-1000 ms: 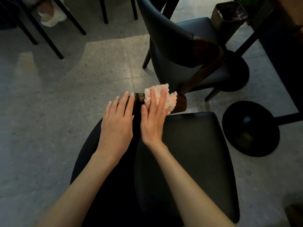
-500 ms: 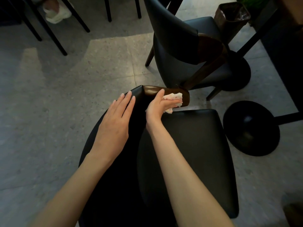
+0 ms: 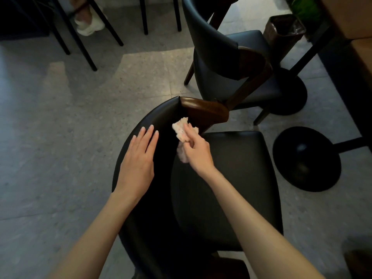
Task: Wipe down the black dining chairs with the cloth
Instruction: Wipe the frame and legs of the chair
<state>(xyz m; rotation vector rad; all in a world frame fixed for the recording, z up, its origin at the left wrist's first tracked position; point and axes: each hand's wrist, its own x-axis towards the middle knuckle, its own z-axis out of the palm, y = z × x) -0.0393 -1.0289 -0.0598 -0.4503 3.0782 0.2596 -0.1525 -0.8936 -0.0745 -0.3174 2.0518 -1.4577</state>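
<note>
A black padded dining chair (image 3: 231, 178) stands right below me, its curved backrest on the left ending in a brown wooden arm (image 3: 203, 110). My left hand (image 3: 138, 164) lies flat with straight fingers on top of the backrest. My right hand (image 3: 198, 152) grips a crumpled pale pink cloth (image 3: 182, 130) against the inner face of the backrest, just below the wooden arm. A second black chair (image 3: 231, 63) with the same wooden arm stands beyond, at upper right.
Two round black table bases (image 3: 306, 158) sit on the grey tiled floor to the right. A lined bin (image 3: 283, 31) stands at the far right by a plant. Thin black chair legs (image 3: 80, 43) and someone's white shoe (image 3: 88, 27) are at upper left.
My right hand with the cloth came off the top of the wooden arm and slid down and back onto the inner backrest. My left hand stayed on the backrest.
</note>
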